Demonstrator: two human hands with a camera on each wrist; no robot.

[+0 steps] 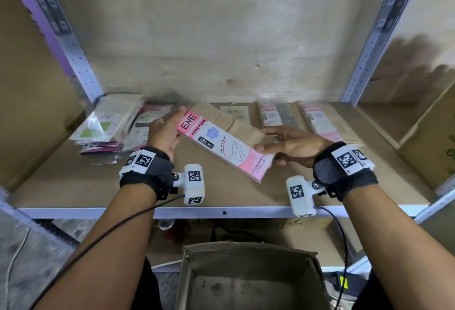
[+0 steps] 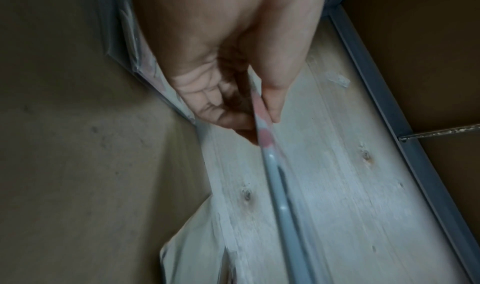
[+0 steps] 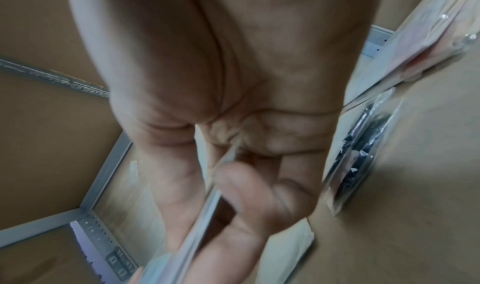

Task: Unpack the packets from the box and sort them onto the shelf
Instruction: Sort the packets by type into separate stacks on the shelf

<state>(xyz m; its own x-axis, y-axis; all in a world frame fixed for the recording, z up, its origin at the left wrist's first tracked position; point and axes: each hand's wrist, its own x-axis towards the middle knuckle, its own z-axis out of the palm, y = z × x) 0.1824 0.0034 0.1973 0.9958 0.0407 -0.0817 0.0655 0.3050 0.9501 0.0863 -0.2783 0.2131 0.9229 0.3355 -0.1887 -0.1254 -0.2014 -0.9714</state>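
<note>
We are pinching the stocking packet (image 1: 222,141) with left hand (image 1: 163,132) and right hand (image 1: 293,145); we should be laying it flat beside matching packets (image 1: 317,118) on the shelf (image 1: 221,212).

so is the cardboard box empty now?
Looks empty: the box stands open with only bare floor showing; its near part is out of frame.

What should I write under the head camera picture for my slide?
Both hands hold a pink stocking packet over the shelf.
</note>
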